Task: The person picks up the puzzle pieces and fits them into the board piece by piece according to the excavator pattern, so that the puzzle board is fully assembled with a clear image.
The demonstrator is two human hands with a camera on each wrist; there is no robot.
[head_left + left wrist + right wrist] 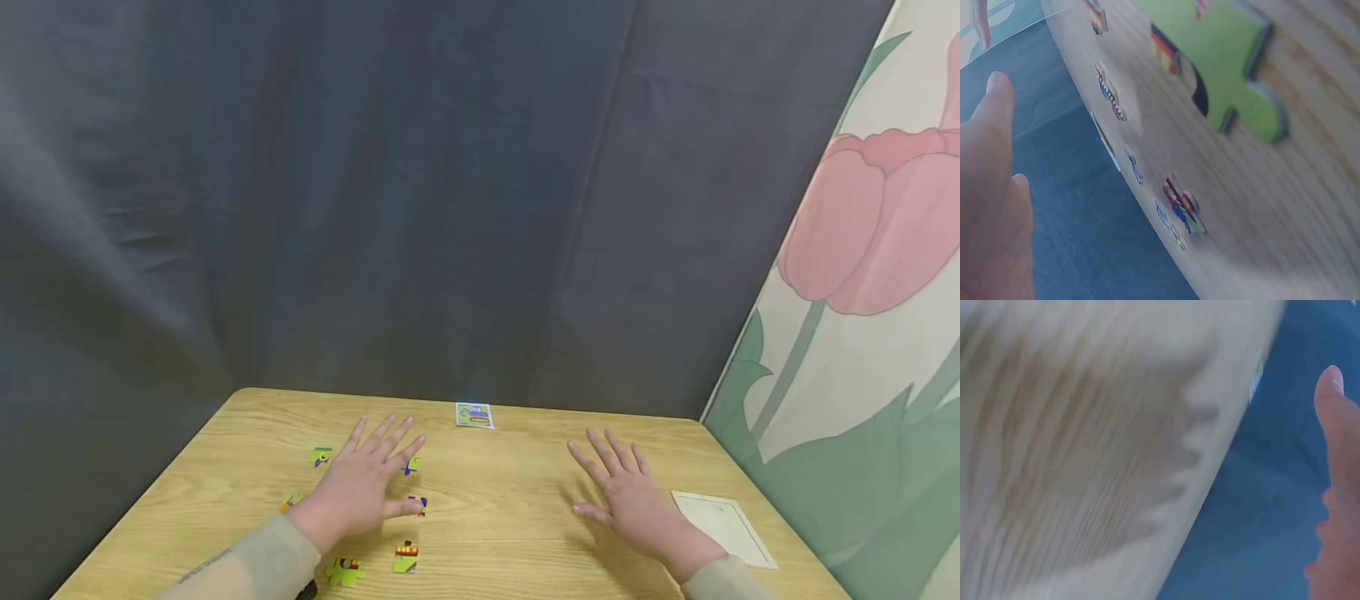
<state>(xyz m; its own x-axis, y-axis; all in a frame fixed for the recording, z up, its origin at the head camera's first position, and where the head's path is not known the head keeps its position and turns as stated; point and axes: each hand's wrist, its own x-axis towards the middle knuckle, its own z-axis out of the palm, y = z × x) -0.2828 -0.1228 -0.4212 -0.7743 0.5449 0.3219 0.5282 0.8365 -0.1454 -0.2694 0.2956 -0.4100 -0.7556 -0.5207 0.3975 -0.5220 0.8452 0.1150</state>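
My left hand point(356, 492) hovers above the left part of the wooden table point(495, 500), fingers spread and holding nothing. Several jigsaw pieces lie scattered around and beneath it. Nearest the wrist is a bright green piece point(344, 572), seen large as the green puzzle piece point(1229, 69) in the left wrist view. A red-and-yellow patterned piece point(406, 557) lies to its right, and a green-and-blue piece point(320, 457) farther back. The left hand partly hides some pieces. Over the right part of the table, my right hand point(637, 508) is spread too, its shadow falling on the wood.
A small picture card point(475, 415) lies near the table's back edge. At the right lies a white rectangular board point(724, 527) with a thin dark outline. A dark curtain point(420, 208) hangs behind the table, and a wall with painted tulips point(877, 225) stands on the right.
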